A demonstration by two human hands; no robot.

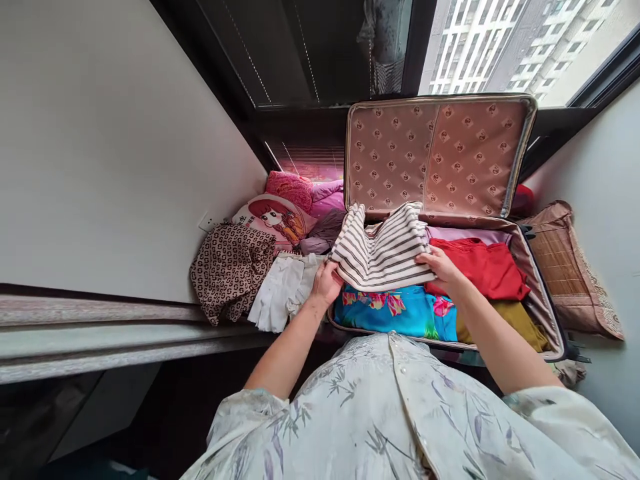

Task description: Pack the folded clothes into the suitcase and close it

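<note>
Both my hands grip a folded striped garment (pixel 383 250), white with dark stripes, above the left part of an open suitcase (pixel 545 300). My left hand (pixel 327 283) closes on its left edge, and my right hand (pixel 441 265) pinches its right edge. The cloth sags in the middle between them. Below it in the suitcase lies bright blue floral clothing (pixel 390 310). A red garment (pixel 480 267) is folded to the right, with an olive garment (pixel 505 323) in front of it and a pink cloth (pixel 465 235) behind. The garment hides part of the suitcase's left side.
The suitcase lid (pixel 435 157) leans upright against the window frame. At left sit a patterned brown cloth (pixel 233 270), white clothing (pixel 283 290), a cartoon pillow (pixel 277 220) and a pink cushion (pixel 290 190). A brown woven mat cushion (pixel 570 267) rests by the right wall.
</note>
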